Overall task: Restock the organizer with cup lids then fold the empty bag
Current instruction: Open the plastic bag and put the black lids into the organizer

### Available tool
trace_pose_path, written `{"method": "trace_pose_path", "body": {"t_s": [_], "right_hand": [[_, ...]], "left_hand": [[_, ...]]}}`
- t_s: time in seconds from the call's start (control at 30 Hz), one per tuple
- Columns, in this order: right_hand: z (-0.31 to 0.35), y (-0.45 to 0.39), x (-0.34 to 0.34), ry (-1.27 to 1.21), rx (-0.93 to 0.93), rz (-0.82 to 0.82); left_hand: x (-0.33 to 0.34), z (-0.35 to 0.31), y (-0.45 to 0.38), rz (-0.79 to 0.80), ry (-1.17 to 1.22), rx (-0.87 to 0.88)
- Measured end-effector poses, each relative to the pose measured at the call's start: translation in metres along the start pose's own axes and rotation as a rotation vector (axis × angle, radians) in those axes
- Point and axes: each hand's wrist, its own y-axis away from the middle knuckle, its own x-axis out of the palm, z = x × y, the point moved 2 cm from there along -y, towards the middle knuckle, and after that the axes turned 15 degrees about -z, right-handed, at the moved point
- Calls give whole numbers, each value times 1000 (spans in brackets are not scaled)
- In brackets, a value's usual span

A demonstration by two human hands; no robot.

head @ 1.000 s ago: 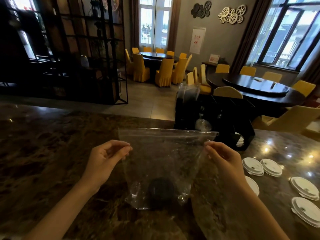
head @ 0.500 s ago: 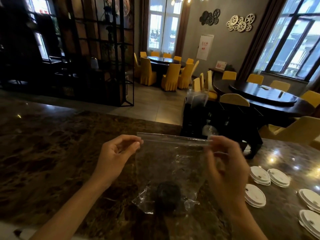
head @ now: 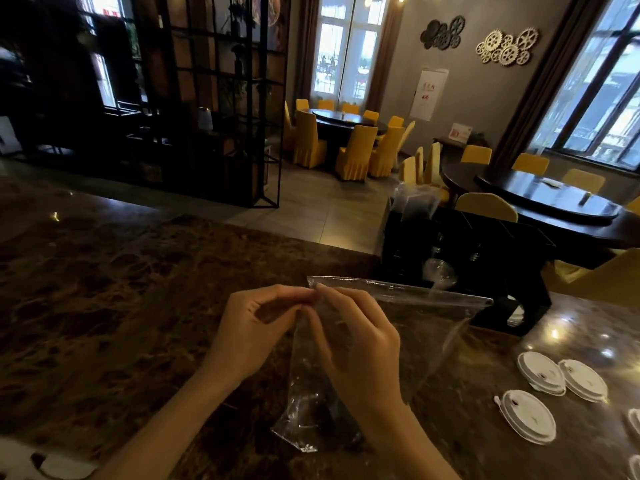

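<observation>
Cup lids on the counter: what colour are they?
White, seen in the head view: the cup lids lie on the dark marbled counter.

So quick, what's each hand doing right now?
Left hand: pinching the top left corner of the clear plastic bag.
Right hand: pinching the same bag corner, right beside the left.

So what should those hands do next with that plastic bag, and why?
Probably pull the mouth open at the top-left corner, where both the left hand and right hand pinch the clear bag; something dark seems to remain inside, and white lids lie unstocked beside it.
</observation>
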Motion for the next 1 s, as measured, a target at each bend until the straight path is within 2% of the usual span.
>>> {"method": "trace_pose_path", "body": {"t_s": [0.2, 0.47, 0.6, 0.77, 0.83, 1.0], "right_hand": [[-5, 0, 2, -17, -51, -62], [-8, -7, -2, -40, -95, -48], [-10, -7, -3, -48, -120, -34], [-13, -5, 1, -44, -141, -49], [-16, -4, 5, -27, -147, -74], [-22, -3, 15, -32, -161, -195]], "left_hand": [[-1, 2, -4, -21, 49, 15], [-1, 5, -4, -45, 48, 28], [-3, -6, -7, -33, -61, 196], [-1, -28, -21, 25, -326, 643], [-2, -31, -25, 27, -368, 703], [-5, -27, -28, 38, -367, 727]]}}
